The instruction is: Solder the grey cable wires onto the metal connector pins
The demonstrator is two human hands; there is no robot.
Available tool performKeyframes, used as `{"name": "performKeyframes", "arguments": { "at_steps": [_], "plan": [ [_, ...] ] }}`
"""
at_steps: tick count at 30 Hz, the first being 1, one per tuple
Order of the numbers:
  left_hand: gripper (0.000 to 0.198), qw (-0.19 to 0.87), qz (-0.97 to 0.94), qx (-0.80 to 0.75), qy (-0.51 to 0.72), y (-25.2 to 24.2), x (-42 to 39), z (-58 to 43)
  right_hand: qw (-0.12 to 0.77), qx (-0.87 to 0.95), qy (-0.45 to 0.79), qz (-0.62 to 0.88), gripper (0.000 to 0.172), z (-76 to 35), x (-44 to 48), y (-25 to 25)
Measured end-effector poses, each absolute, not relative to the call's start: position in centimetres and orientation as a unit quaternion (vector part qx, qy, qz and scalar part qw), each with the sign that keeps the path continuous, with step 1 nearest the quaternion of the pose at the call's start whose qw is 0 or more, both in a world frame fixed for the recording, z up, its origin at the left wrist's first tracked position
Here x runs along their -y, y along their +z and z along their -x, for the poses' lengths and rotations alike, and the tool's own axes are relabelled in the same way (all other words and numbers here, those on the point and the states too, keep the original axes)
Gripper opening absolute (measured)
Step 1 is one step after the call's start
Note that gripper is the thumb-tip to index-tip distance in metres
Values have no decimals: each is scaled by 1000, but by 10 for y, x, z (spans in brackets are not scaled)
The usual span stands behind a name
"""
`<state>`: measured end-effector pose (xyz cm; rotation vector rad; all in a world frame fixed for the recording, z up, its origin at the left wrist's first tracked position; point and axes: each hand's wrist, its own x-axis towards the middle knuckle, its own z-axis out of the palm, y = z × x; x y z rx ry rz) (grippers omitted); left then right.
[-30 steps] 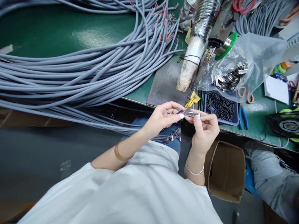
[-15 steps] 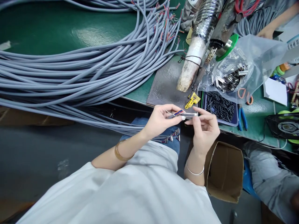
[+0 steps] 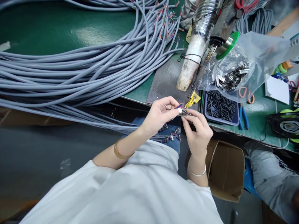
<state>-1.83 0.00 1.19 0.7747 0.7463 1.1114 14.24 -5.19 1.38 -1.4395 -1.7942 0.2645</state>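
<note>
Between my two hands is a small metal connector (image 3: 184,113), with thin red and blue wires (image 3: 179,106) beside it. The fingers of my left hand (image 3: 161,112) are closed on the wires and the connector's left end. My right hand (image 3: 197,127) pinches the connector's right end between thumb and fingers. Just above them, a yellow piece (image 3: 192,99) lies at the edge of the dark plate (image 3: 161,84). Grey cables with finished-looking connector ends (image 3: 173,137) rest over my lap below my hands.
Grey cables (image 3: 93,71) cover the green table's left side. A wrapped tube (image 3: 189,68) points down toward the plate. To the right are a purple bin (image 3: 224,122) of black parts, a plastic bag (image 3: 259,59) of connectors, blue pliers (image 3: 244,117), a cardboard box (image 3: 225,171) and another person's arm (image 3: 283,23).
My right hand has moved left, and its fingers have closed on the connector. The connector has tilted, its right end now lower. The other person's arm has shifted right.
</note>
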Motion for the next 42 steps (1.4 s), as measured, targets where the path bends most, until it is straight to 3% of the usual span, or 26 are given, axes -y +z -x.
{"name": "performKeyframes", "arguments": {
  "at_steps": [6, 10, 16, 29, 42],
  "plan": [
    [26, 718, -363, -327, 496, 9, 2, 15, 471, 680, 90, 555, 16, -138, 51, 21],
    [28, 718, -366, -323, 496, 8, 3, 14, 550, 609, 155, 550, 7, -136, 51, 19],
    [26, 711, -385, -315, 497, 6, 4, 12, 635, 531, 194, 526, 10, -131, 46, 14],
    [24, 667, -397, -355, 522, -8, -1, 8, 596, 527, 194, 574, 15, -133, 37, 2],
    [16, 625, -412, -346, 566, -4, -14, -2, 575, 585, 117, 560, 18, -132, 21, 1]
  ]
}}
